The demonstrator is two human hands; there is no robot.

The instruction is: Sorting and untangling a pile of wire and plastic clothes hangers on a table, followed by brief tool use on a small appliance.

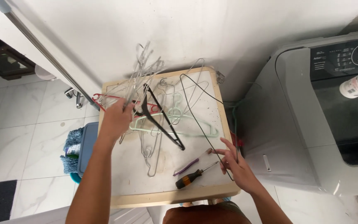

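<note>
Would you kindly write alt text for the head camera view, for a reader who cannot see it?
Seen from above, a person's left hand grips a tangle of wire hangers on a small white table, while the right hand touches a thin black wire hanger. A screwdriver lies nearby; a grey washing machine stands alongside.

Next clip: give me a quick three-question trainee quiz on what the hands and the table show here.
1. True or false: the left hand grips the hangers.
2. What lies nearest the right hand? A) white bottle B) screwdriver C) blue cloth
3. What colour is the plastic hanger lying across the pile on the table?

Key: 1 true. 2 B. 3 black.
</note>
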